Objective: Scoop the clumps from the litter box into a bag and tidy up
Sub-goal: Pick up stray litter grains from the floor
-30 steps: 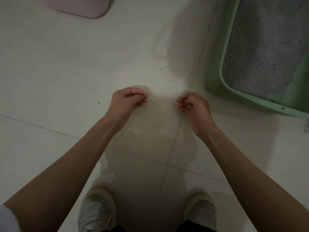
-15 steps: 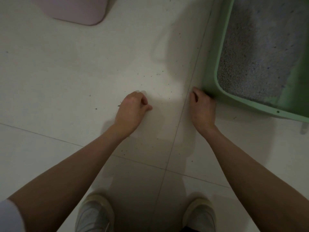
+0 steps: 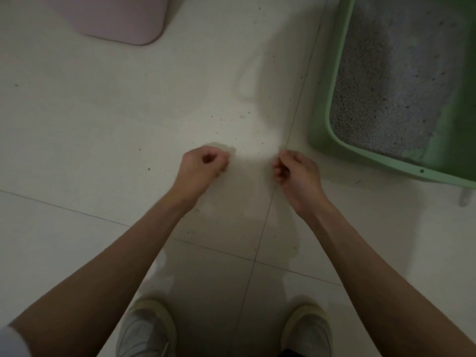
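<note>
A green litter box (image 3: 319,124) filled with grey litter (image 3: 391,86) sits on the tiled floor at the upper right. My left hand (image 3: 203,163) and my right hand (image 3: 296,173) are both curled shut, side by side just left of the box's near corner. A faint, see-through plastic bag (image 3: 231,228) hangs between them toward my feet, its edges barely visible. No scoop is in view.
A pink, round-cornered object (image 3: 121,19) lies on the floor at the upper left. Scattered litter grains (image 3: 242,116) dot the pale tiles beyond my hands. My two light shoes (image 3: 146,328) (image 3: 306,328) stand at the bottom edge.
Half a second ago both hands were down near the floor, the right one against the box's corner. Now they are raised and pinched shut, back in the pose of a second ago.
</note>
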`<state>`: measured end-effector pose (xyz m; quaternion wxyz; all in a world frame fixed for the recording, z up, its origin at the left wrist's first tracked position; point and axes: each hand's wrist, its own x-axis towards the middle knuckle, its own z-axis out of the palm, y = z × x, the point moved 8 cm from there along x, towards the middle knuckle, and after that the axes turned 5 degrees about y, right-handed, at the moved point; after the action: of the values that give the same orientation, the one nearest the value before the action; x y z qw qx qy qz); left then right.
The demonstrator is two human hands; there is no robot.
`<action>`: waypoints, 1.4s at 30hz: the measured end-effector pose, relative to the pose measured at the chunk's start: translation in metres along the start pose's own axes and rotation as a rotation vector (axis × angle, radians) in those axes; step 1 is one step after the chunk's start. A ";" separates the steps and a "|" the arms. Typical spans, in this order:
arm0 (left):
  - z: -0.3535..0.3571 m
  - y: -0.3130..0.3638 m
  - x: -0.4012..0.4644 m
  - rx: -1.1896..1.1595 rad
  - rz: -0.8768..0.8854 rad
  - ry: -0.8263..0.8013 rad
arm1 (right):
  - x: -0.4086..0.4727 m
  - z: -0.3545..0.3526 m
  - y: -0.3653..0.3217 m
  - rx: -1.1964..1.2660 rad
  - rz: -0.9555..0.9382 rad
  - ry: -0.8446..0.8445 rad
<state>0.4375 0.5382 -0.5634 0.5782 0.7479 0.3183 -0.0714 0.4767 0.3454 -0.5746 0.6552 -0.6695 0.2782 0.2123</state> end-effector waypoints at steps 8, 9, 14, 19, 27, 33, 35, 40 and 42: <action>-0.022 0.010 0.015 -0.373 -0.138 0.047 | 0.019 0.040 -0.042 -0.369 -0.185 -0.068; -0.022 0.012 0.021 -0.241 -0.121 0.078 | 0.025 0.046 -0.050 -0.522 -0.271 -0.028; -0.005 0.040 0.049 0.421 0.225 0.095 | 0.047 0.079 -0.073 -0.920 -0.547 0.064; 0.017 0.050 0.067 0.539 0.441 0.076 | 0.063 0.089 -0.070 -0.999 -0.598 0.066; 0.022 0.052 0.079 0.545 0.410 0.056 | 0.074 0.081 -0.081 -0.644 -0.422 0.155; 0.019 0.067 0.080 0.396 0.391 0.061 | 0.105 0.077 -0.092 0.145 0.008 0.228; 0.004 0.071 0.085 0.091 0.246 0.139 | 0.117 0.071 -0.109 0.075 -0.057 0.286; -0.022 0.049 0.098 -0.434 -0.046 0.239 | 0.137 0.063 -0.139 -0.588 -0.312 0.396; -0.025 0.035 0.097 -0.408 -0.113 0.233 | 0.139 0.065 -0.138 -0.689 -0.345 0.402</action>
<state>0.5268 0.5941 -0.5728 0.6716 0.6000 0.4319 0.0490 0.6772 0.3954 -0.5633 0.3522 -0.9138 0.1970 0.0454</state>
